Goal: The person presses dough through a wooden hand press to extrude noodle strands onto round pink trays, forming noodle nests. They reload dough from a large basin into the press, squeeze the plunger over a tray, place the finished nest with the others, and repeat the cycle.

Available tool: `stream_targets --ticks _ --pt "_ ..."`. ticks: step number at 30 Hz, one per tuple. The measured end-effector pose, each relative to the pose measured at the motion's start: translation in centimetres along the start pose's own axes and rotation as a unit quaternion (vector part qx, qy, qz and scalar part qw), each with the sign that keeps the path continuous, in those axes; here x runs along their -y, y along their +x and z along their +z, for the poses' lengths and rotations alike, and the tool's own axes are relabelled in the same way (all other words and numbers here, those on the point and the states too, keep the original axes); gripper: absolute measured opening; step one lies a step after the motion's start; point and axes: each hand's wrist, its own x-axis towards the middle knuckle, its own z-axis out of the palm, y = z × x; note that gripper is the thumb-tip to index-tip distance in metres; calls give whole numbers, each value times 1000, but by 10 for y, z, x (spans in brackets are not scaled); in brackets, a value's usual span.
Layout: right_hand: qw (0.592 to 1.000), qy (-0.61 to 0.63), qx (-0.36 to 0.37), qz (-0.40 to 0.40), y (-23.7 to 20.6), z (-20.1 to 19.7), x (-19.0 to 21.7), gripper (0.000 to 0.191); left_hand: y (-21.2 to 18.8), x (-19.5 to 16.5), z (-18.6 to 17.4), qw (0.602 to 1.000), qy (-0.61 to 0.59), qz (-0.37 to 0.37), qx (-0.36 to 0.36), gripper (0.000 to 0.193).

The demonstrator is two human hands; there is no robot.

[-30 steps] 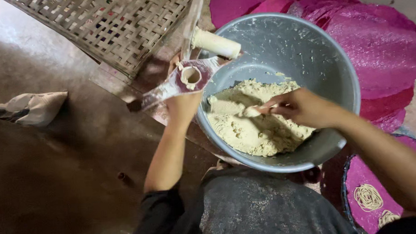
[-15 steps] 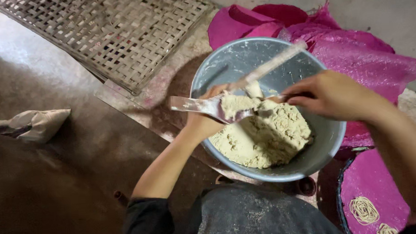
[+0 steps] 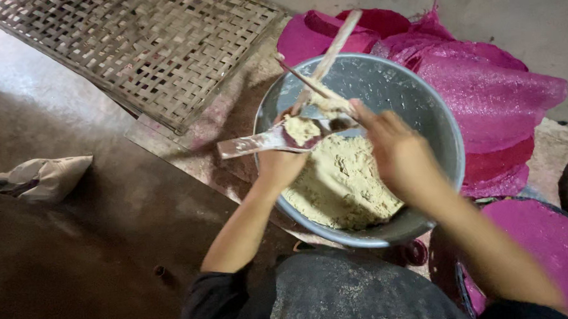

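mid-frame, the left hand (image 3: 281, 166) grips a dough-filled press (image 3: 277, 139) over the bowl (image 3: 421, 111) of dough (image 3: 341, 182); the right hand (image 3: 397, 152) pinches a stick (image 3: 330, 51) against it.

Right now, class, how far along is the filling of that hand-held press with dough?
Done: pale dough sits mixed in the metal bowl. In hand: the left hand holds the press over the bowl, a lump already in its cup, while the right hand works a wooden stick at it. Left: most dough remains in the bowl.
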Motion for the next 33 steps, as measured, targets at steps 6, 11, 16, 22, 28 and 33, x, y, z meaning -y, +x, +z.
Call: stream_targets --ticks 6,11,16,22,28,33 --pt "994 75 52 52 -53 57 -30 64 14 15 -8 997 10 -75 26 38" --pt "984 174 -12 43 -59 21 -54 67 19 34 -12 998 -33 -46 -39 49" --pt "993 90 -78 12 -46 64 -34 68 16 30 24 986 157 53 3 53" --pt "980 195 -1 46 -78 75 -40 56 24 43 11 987 158 19 15 62" --pt "970 218 -63 91 -60 79 -71 48 22 24 19 982 176 -10 67 56" --pt "978 197 -33 54 -74 90 -51 44 31 28 16 973 228 19 39 61"
